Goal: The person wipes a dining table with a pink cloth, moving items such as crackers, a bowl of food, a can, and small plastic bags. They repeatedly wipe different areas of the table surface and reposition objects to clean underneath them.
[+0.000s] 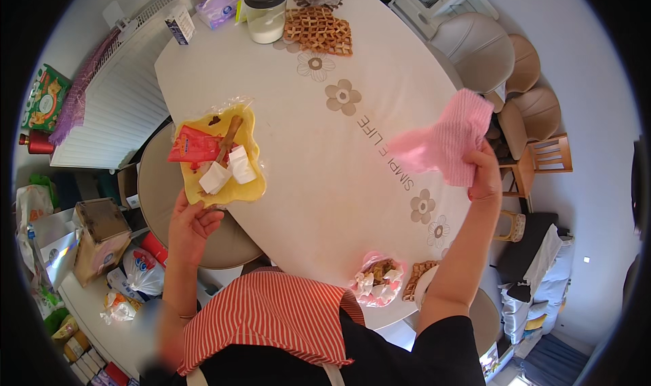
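My left hand (196, 218) grips the near edge of a yellow tray (249, 187) with clear plastic film around it, held at the table's left edge. On the tray lie a red plastic packet (193, 146), a brown bone-like stick (231, 134), crumpled white tissues (241, 165) and small dark scraps. My right hand (480, 170) holds a pink ribbed cloth (455, 136) over the right side of the table; part of the cloth hangs to the left, blurred. Near my body, a pink bowl (403, 269) holds tissues and brown scraps.
The table (305, 182) has a printed cover. At its far end stand a dark-lidded glass jar (265, 19), a wooden lattice trivet (323, 32), a tissue pack (218, 8) and a small carton (180, 26). A chair (157, 182) is on the left; more chairs (473, 50) stand right.
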`<state>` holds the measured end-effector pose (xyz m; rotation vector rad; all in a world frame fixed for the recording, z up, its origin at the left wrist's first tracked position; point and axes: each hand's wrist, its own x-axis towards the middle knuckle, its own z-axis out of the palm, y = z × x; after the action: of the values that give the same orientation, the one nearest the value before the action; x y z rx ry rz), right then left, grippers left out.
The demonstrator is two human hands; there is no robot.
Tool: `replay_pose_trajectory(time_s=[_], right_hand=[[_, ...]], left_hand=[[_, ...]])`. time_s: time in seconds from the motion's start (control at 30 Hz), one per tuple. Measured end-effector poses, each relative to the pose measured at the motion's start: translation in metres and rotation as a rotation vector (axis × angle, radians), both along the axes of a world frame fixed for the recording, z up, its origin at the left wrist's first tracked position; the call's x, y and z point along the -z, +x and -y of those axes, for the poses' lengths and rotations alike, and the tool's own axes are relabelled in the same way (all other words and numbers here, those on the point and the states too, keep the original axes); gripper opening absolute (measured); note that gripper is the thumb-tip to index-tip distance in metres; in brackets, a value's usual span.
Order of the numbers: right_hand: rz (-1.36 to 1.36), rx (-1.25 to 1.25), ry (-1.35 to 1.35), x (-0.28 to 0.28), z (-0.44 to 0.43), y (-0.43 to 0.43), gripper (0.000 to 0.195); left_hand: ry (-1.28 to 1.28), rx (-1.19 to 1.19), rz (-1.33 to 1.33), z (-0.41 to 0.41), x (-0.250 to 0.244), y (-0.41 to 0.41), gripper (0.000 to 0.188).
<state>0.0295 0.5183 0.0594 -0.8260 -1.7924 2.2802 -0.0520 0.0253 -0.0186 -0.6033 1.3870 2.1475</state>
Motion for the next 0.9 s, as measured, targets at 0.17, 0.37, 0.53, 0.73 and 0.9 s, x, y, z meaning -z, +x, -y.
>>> replay_pose_trajectory(time_s=[0.17, 0.37, 0.53, 0.73, 0.9], right_hand=[[0.079, -0.133, 0.219, -0.022, 0.043, -0.016, 0.057], [0.263, -0.410, 0.094, 0.126, 0.098, -0.007, 0.042], [0.392, -0.325, -0.169, 0.170, 0.091, -0.013, 0.041], [0.287, -0.125, 0.266, 0.153, 0.044, -0.028, 0.064], [0.269, -0.250, 1.292, 0.183, 0.065, -0.031, 0.080]], left_hand=[[-0.017, 0.031, 0.022, 0.000, 0.000, -0.001, 0.042], [-0.060, 0.019, 0.029, -0.009, -0.004, -0.001, 0.041], [-0.065, 0.008, 0.015, -0.008, 0.008, -0.004, 0.039], [-0.060, 0.020, 0.029, -0.011, 0.021, -0.007, 0.040], [-0.074, -0.010, 0.052, -0.017, 0.030, -0.006, 0.042]])
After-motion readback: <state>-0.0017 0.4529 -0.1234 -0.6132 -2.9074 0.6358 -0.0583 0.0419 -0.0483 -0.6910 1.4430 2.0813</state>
